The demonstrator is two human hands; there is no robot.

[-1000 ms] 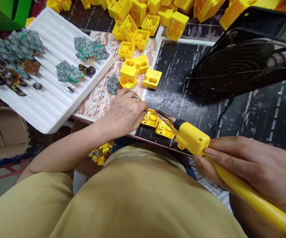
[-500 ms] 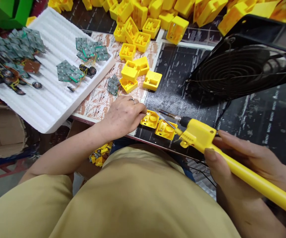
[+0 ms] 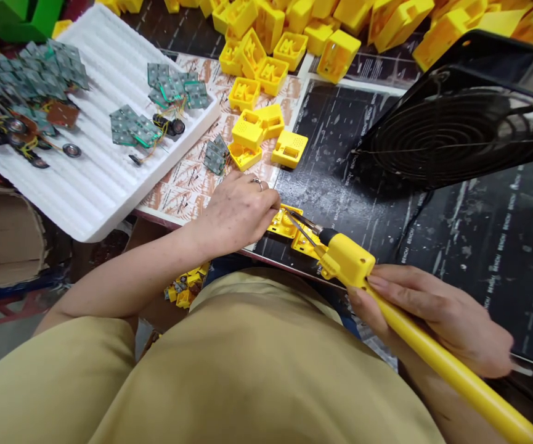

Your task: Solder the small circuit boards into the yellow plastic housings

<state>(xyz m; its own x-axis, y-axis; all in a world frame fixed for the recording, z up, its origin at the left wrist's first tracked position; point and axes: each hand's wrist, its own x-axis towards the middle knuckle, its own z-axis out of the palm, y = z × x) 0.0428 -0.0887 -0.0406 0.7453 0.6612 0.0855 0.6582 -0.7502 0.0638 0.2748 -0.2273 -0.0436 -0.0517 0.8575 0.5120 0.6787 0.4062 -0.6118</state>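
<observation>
My right hand (image 3: 432, 311) is wrapped round a yellow soldering iron (image 3: 347, 256), with its dark metal tip and a thin feed tube pointing left. The tip is over a small yellow plastic casing (image 3: 285, 223) at the table's front edge. A second open casing (image 3: 305, 245) lies beside it, partly covered by the iron. My left hand (image 3: 241, 206), with a ring on one finger, is closed with its fingertips together at the first casing's left side. Whatever is between those fingertips is hidden.
A white foam tray (image 3: 109, 179) at left carries green circuit boards (image 3: 39, 77) and small wired speakers. Several yellow casings (image 3: 289, 148) stand behind my left hand, with more piled at the back. A black fan (image 3: 451, 135) stands at right. A loose board (image 3: 216, 154) lies near the tray.
My right hand has moved left with the soldering iron, bringing its tip close to my left fingertips over the first casing. My left hand stays at that casing. The view has shifted slightly.
</observation>
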